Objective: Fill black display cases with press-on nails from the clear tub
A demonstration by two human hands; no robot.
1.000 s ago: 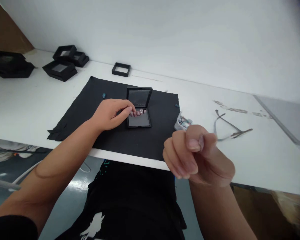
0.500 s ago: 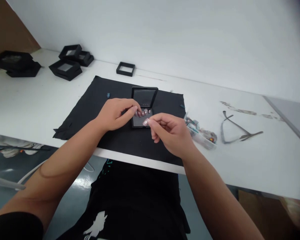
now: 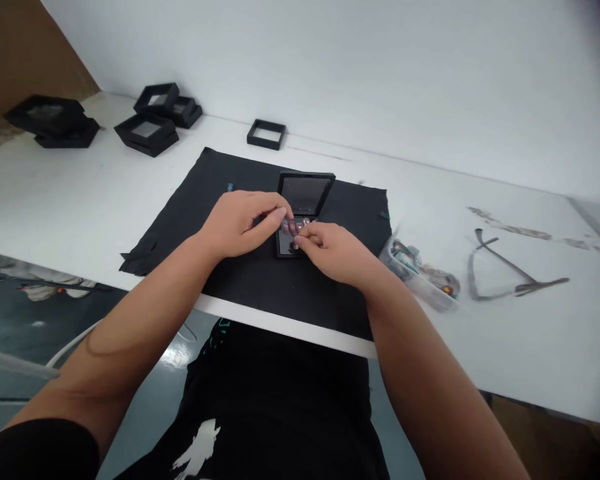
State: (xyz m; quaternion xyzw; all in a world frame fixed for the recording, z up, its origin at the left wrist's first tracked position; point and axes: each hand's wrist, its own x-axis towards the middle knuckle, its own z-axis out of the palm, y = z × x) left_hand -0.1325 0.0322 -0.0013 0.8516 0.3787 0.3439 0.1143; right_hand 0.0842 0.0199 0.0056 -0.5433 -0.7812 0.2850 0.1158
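A black box (image 3: 284,249) lies open on the black mat (image 3: 260,293), its framed lid with a clear pane (image 3: 306,193) tilted up at the back. Inside sits a row of shiny pinkish press-on nails (image 3: 293,227). My right hand (image 3: 333,248) pinches a small press-on nail (image 3: 295,245) low over the front of the box; the fingers partly hide it. At the box's left side, my left hand (image 3: 247,223) has thumb and forefinger slightly apart, fingertips close to the row. Whether they touch the nails I cannot tell.
A clear plastic container (image 3: 425,277) of small packets stands right of the mat, with eyeglasses (image 3: 510,270) beyond. Several black frame boxes (image 3: 147,132) are piled at the back left, and one frame (image 3: 266,135) lies behind the mat. A small blue piece (image 3: 231,188) rests on the mat.
My right hand has lowered the press-on nail into the box's front area and turned its fingers down. My left hand stays beside the row. The whole view has shifted slightly.
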